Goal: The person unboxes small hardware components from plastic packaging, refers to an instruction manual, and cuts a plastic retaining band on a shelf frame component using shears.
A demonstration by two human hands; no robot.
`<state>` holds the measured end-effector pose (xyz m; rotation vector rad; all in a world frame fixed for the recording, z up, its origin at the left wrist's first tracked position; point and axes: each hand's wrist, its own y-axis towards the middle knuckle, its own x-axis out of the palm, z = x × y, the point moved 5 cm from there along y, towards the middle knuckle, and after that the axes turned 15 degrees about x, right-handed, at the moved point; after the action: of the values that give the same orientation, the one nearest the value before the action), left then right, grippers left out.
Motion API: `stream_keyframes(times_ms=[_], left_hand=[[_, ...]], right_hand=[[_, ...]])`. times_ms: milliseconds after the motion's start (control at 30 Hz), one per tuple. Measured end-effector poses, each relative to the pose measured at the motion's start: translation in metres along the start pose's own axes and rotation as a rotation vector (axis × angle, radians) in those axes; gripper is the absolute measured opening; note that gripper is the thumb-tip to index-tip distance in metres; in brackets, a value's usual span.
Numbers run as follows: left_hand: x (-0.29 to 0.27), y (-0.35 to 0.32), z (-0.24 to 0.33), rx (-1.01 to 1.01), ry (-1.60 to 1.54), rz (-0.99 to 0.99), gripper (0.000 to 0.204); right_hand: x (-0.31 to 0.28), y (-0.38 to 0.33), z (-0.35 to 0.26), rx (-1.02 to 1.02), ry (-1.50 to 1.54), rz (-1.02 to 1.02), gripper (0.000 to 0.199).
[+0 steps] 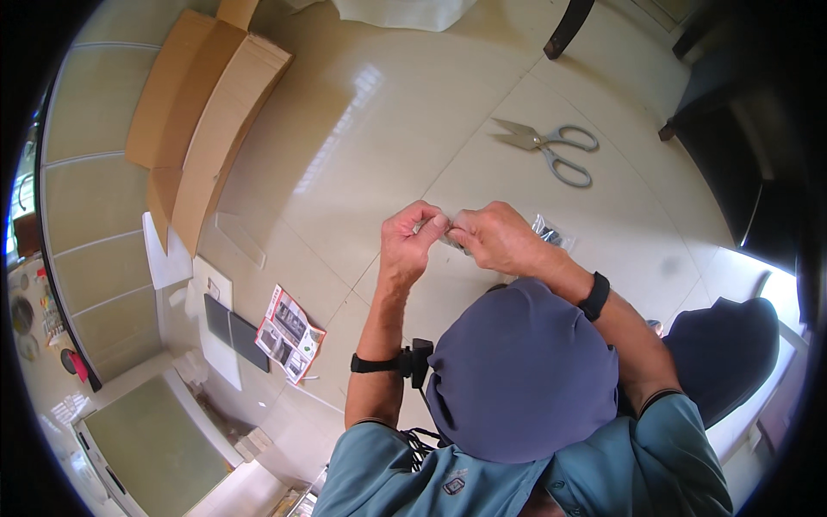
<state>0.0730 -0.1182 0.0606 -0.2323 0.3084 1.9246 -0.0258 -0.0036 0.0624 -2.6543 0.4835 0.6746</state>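
Above my bent knee, my left hand and my right hand meet with fingertips pinched close together. Between them shows a bit of a small clear plastic bag, gripped from both sides. My fingers cover most of it, so its contents cannot be made out. Just beyond my right wrist, another clear plastic bag with dark small pieces lies on the floor. A pair of grey-handled scissors rests farther off, blades spread and pointing left, touched by neither hand.
An opened cardboard box stands at the left by the tiled wall. Nearer lie a printed leaflet, a dark flat panel and white sheets. Dark furniture legs stand at the far right.
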Motion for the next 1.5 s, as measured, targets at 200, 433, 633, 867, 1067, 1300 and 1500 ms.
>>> stream_keyframes(times_ms=[200,433,633,867,1067,1300,1500], left_hand=[[0.006,-0.01,-0.031,-0.295,-0.367,0.692,0.009],[0.002,0.002,-0.039,-0.339,-0.473,0.952,0.011],[-0.001,0.012,-0.056,-0.371,-0.625,1.016,0.007],[-0.003,0.025,-0.078,-0.431,-0.722,1.037,0.008],[-0.01,0.029,-0.107,-0.552,-0.606,1.038,0.01],[-0.002,0.024,-0.133,-0.627,-0.928,1.172,0.013],[-0.016,0.012,-0.163,-0.583,-0.738,0.984,0.013]], right_hand=[[0.018,-0.001,-0.016,-0.052,-0.084,0.162,0.007],[0.029,0.003,-0.021,-0.109,-0.184,0.284,0.008],[0.028,0.002,-0.02,-0.142,-0.157,0.391,0.007],[0.027,-0.001,-0.017,-0.132,-0.123,0.435,0.009],[0.031,-0.001,-0.018,-0.172,-0.095,0.453,0.012],[0.036,-0.009,-0.01,-0.244,-0.035,0.449,0.012],[0.041,-0.012,-0.017,-0.298,-0.046,0.429,0.013]])
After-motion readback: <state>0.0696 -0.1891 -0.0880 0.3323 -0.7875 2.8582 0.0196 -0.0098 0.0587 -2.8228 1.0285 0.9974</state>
